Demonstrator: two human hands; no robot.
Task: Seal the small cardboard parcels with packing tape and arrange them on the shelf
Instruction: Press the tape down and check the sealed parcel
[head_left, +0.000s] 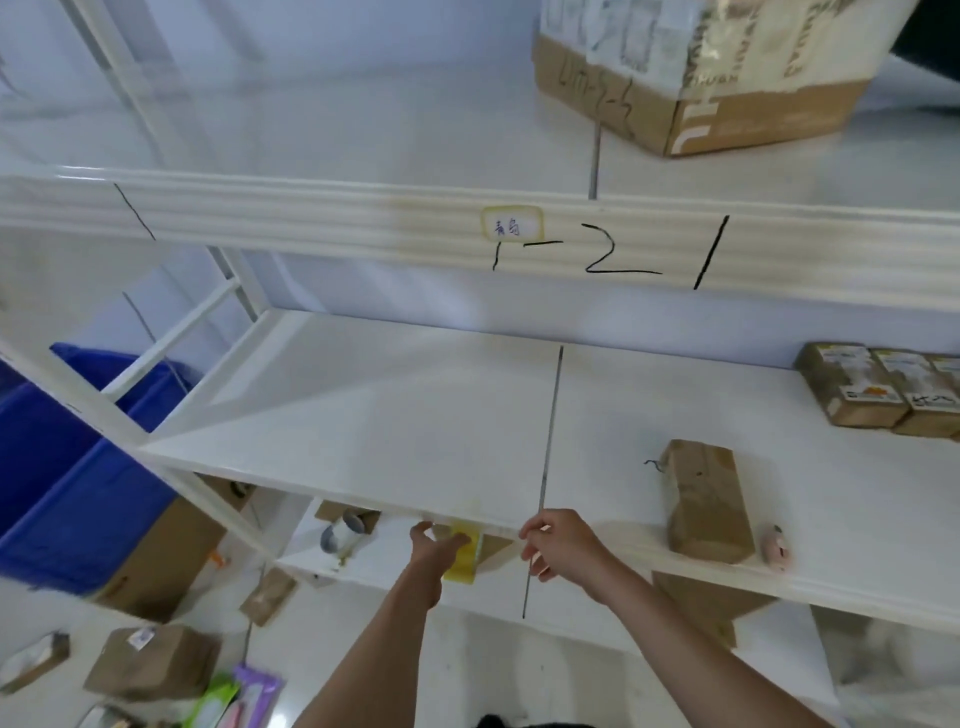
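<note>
The left hand (434, 545) grips a yellowish tape roll (464, 558) under the shelf (363, 415); the right hand (563, 545), loosely curled and empty, is nearer the brown parcel (704, 501), lying lengthwise, near-to-far, to its right.

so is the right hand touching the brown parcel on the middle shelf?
Apart. The head view shows the right hand at the shelf's front edge, with bare white shelf between it and the brown parcel to its right.
</note>
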